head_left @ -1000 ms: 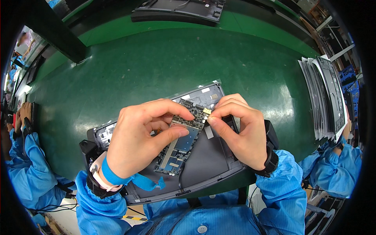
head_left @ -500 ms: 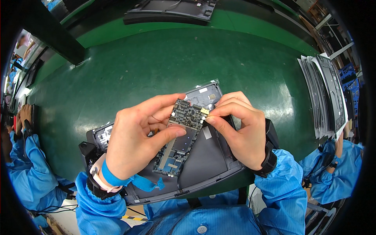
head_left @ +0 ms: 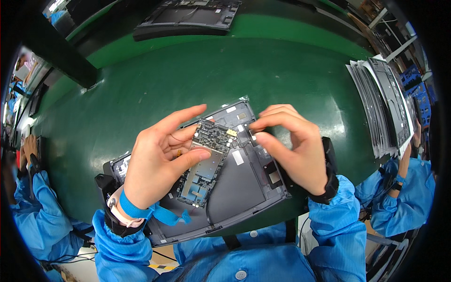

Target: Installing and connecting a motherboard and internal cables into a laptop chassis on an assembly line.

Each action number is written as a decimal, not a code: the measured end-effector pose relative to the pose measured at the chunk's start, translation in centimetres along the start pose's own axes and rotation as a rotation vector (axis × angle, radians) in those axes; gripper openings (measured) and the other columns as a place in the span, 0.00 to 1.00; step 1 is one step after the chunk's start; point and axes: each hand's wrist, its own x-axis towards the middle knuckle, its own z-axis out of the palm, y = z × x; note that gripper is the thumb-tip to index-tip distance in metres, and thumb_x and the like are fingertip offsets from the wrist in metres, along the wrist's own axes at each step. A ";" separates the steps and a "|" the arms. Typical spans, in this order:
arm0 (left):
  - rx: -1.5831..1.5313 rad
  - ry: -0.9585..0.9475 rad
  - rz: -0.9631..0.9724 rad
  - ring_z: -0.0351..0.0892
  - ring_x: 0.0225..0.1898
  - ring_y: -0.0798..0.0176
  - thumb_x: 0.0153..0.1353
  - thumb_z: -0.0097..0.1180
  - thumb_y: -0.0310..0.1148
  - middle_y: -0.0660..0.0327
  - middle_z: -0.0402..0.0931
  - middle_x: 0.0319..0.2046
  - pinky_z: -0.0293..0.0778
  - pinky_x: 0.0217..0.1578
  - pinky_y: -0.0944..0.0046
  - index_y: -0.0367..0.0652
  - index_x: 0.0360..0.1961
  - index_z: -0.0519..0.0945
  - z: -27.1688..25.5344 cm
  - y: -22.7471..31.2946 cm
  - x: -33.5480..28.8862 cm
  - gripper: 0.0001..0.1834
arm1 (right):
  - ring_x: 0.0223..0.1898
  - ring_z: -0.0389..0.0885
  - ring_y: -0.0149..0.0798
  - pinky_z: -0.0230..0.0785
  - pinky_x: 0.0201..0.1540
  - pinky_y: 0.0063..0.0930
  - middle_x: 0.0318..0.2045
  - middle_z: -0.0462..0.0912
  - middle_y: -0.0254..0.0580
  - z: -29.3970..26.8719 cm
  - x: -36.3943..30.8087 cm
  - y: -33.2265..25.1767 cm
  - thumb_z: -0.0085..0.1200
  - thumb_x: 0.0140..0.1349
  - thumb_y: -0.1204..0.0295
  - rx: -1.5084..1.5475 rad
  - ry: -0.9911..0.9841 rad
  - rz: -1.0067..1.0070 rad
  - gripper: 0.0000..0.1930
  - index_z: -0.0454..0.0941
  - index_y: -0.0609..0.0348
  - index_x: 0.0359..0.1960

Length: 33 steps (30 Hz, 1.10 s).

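My left hand (head_left: 157, 162) is closed on a bare circuit board (head_left: 211, 167), with the thumb across its face and the other fingers behind its left edge. The board is tilted, dense with small parts, and has a pale yellow connector (head_left: 231, 133) at its upper right corner. Just right of that corner is my right hand (head_left: 303, 152), apart from the board. Its thumb and forefinger are curled into a pinch; whatever may be between the tips is too small to make out. Beneath both hands lies a dark grey laptop-like casing (head_left: 237, 190) with a cable near its front edge.
Under the casing is a green tabletop (head_left: 291, 70). A stack of thin dark panels with white sheets (head_left: 376, 110) stands at the right. Another dark casing (head_left: 188, 16) lies at the far side, and a dark post (head_left: 70, 51) rises at the far left. Co-workers in blue sleeves sit on both sides.
My right hand has come off the board's yellow connector and moved a little to the right. My left hand still holds the board, its forefinger now lifted off the top edge.
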 end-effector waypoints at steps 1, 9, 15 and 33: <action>-0.004 -0.010 0.009 0.77 0.44 0.66 0.51 0.52 0.10 0.46 0.74 0.49 0.74 0.46 0.70 0.29 0.59 0.62 -0.1 -0.1 0.1 0.31 | 0.38 0.77 0.39 0.67 0.43 0.29 0.32 0.81 0.41 -1.0 -0.5 0.0 0.60 0.50 0.78 0.009 -0.002 0.058 0.08 0.80 0.62 0.33; 0.004 0.045 0.044 0.77 0.39 0.72 0.51 0.55 0.13 0.53 0.77 0.43 0.74 0.42 0.73 0.35 0.59 0.64 0.1 -0.3 0.2 0.32 | 0.27 0.75 0.29 0.66 0.29 0.20 0.30 0.80 0.39 -6.6 -7.1 -0.5 0.59 0.51 0.77 -0.038 -0.234 0.488 0.09 0.81 0.61 0.35; 0.028 0.048 0.052 0.76 0.39 0.72 0.51 0.54 0.12 0.53 0.77 0.44 0.73 0.43 0.74 0.35 0.59 0.64 0.1 -0.3 0.3 0.32 | 0.28 0.75 0.39 0.69 0.31 0.29 0.30 0.76 0.40 -5.2 -7.4 -2.3 0.62 0.48 0.74 -0.280 -0.275 0.430 0.08 0.79 0.61 0.30; 0.024 0.113 0.091 0.75 0.38 0.72 0.51 0.56 0.14 0.51 0.72 0.44 0.72 0.41 0.74 0.39 0.54 0.65 0.0 -0.3 0.2 0.28 | 0.42 0.80 0.34 0.72 0.47 0.24 0.35 0.81 0.47 -1.7 -1.2 -4.4 0.52 0.58 0.83 0.627 -0.016 0.298 0.05 0.74 0.70 0.36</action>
